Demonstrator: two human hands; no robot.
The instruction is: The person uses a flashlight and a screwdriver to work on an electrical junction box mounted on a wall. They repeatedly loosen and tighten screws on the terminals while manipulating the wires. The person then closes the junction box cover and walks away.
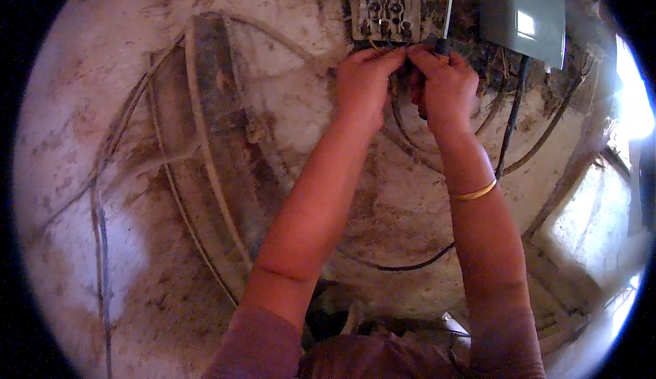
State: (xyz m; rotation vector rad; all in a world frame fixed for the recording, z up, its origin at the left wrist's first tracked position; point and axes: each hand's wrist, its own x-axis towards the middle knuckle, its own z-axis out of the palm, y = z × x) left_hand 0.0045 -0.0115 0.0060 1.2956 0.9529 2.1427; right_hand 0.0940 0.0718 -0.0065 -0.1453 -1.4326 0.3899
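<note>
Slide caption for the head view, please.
Left hand and right hand close together just below a weathered electrical fitting, wires hanging nearby.

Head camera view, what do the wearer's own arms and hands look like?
The left hand and right hand are gloveless. Both forearms are bare below short, dusky purple-brown sleeves. A thin gold-coloured bangle circles the right forearm; none shows on the left.

Wiring area: open electrical box, cables
</note>
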